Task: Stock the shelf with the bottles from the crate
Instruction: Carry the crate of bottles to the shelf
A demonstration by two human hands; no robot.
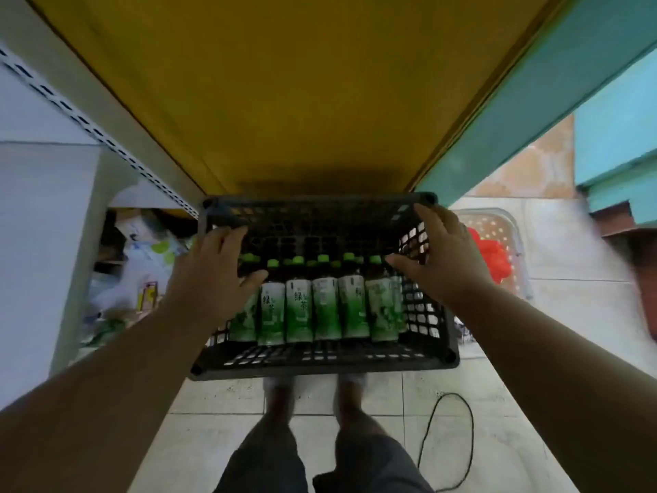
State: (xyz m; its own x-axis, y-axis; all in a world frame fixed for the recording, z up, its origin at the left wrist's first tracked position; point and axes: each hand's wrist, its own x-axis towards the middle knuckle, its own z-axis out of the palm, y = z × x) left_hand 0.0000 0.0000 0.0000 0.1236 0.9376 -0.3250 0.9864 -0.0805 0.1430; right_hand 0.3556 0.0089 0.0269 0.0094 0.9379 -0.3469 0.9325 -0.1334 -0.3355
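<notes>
A black plastic crate stands on the floor in front of my feet, below the front edge of the yellow shelf. Several green-tea bottles with green caps and white-green labels stand in a row inside it. My left hand hovers over the crate's left side with fingers spread, its fingertips near the leftmost bottles. My right hand is over the right side, fingers apart, thumb close to the rightmost bottle cap and fingers by the crate's far right rim. Neither hand holds anything.
A white slotted upright and a white panel stand at the left, with bags and packaging behind them. A teal shelf edge runs at the right. A pale basket with red items sits right of the crate. A black cable lies on the tiles.
</notes>
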